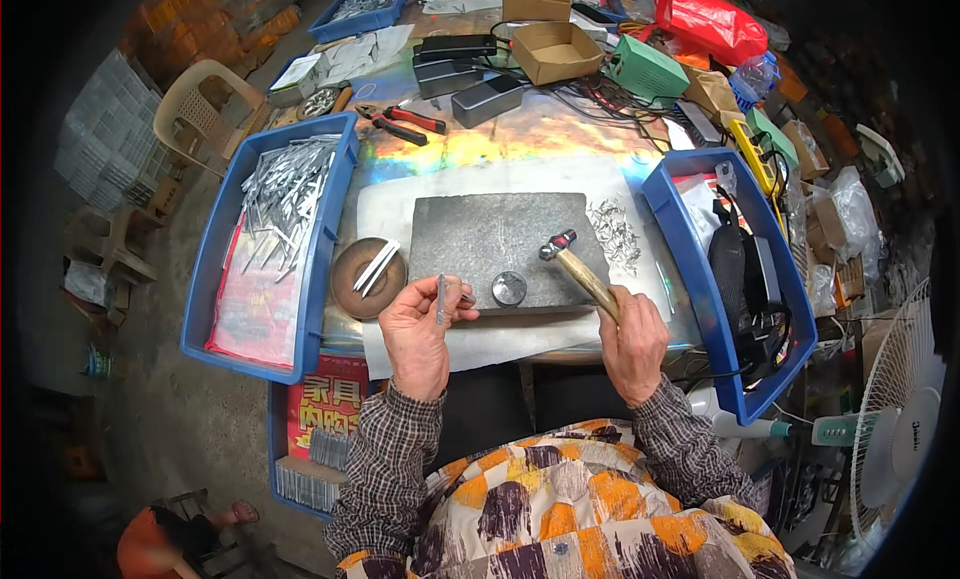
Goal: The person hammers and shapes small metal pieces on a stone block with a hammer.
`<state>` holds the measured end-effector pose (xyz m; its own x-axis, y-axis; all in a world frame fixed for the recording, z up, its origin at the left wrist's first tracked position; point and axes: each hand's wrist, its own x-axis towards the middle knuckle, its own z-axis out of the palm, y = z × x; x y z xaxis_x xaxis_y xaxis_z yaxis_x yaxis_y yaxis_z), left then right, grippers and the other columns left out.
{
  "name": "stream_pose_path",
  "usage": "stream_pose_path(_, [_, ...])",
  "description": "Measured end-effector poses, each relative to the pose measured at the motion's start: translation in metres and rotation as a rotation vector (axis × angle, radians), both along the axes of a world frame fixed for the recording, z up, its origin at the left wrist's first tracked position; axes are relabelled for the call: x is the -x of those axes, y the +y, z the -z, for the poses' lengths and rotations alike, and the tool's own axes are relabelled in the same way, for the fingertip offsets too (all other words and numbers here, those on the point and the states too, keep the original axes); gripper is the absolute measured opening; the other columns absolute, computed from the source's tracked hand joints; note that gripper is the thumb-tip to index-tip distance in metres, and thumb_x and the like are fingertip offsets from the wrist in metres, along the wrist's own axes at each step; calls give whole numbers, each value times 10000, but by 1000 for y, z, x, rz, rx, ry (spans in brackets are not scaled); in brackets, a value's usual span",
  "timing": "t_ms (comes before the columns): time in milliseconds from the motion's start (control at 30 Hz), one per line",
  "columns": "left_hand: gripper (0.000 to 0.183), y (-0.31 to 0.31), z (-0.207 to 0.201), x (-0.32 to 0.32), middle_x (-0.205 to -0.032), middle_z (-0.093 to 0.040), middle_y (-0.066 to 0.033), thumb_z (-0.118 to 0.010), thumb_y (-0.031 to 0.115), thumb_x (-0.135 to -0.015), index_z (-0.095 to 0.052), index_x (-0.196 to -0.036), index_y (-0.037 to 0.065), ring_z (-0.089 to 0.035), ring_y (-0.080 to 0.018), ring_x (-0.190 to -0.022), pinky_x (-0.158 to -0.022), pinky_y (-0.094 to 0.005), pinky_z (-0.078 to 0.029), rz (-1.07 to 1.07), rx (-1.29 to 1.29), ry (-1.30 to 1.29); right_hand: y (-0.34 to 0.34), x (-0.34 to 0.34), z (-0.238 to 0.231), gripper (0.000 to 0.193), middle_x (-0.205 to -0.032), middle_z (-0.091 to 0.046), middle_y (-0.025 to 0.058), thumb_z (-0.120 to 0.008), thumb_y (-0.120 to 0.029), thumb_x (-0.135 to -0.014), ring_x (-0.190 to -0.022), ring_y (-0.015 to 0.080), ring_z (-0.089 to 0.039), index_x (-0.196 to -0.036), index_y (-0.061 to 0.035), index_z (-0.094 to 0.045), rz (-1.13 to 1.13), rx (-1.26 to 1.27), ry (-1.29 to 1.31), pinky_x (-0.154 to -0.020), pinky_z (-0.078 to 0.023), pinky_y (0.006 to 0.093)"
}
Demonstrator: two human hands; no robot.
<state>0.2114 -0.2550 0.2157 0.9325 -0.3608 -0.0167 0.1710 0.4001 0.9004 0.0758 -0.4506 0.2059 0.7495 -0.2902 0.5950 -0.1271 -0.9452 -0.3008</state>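
Between the thumb and fingers of my left hand [418, 344] is a thin metal strip [441, 299], held upright near the front left of a grey block [480, 239]. My right hand [635, 344] grips the wooden handle of a hammer [585, 277], its head over the right part of the block. A short round metal piece [509, 288] sits at the block's front edge. Left of the block, a round brown dish [350, 297] has a few pale metal strips [377, 266] lying across it. Small metal scraps [613, 237] are scattered on the white sheet right of the block.
A blue tray [203, 309] of metal strips stands at the left, another blue tray [700, 324] with black items at the right. Pliers [400, 124], dark boxes [487, 101] and an open cardboard box [555, 57] lie farther back. A fan [895, 419] stands at the lower right.
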Motion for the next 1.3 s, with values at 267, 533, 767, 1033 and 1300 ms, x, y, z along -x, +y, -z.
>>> stream_pose_path(267, [152, 15, 0, 7, -832, -640, -101, -640, 118, -870, -607, -903, -27, -627, -146, -723, -645, -270, -541, -29, -74, -20, 5, -7, 16, 455, -853, -507, 140, -690, -8, -680, -781, 301, -525, -1112, -10, -548, 23, -6, -6, -647, -444, 383])
stream_pose_path(533, [117, 16, 4, 30, -834, -639, -91, -606, 14, -866, -607, -957, -60, -608, -119, -718, -650, -244, -526, 5, -172, -166, 37, -15, -25, 493, -912, -519, 136, -744, -68, -642, -824, 275, -532, -1097, -17, -561, -238, 42, -63, -683, -463, 377])
stream_pose_path(767, [276, 13, -1, 47, -806, -650, -68, -639, -37, -792, -621, -1065, -7, -619, -97, -734, -659, -236, -506, 42, -380, -343, 71, -29, -39, 342, -833, -570, 102, -696, -46, -679, -708, 232, -577, -1000, 19, -596, -681, -146, -146, -574, -484, 318])
stream_pose_path(1033, [224, 21, -9, 44, -804, -639, -81, -630, -51, -773, -622, -996, -32, -610, -139, -735, -653, -252, -486, 90, -545, -610, 73, -36, -36, 180, -757, -591, 98, -667, -38, -752, -635, 235, -591, -911, 15, -602, -718, -328, -173, -535, -477, 319])
stream_pose_path(1300, [191, 33, -15, 39, -787, -626, -128, -609, -83, -702, -629, -877, -9, -611, -289, -714, -640, -341, -481, 83, -696, -906, 71, -39, -38, 108, -703, -577, 108, -636, -56, -828, -585, 165, -565, -904, 17, -610, -636, -908, 128, -517, -436, 277])
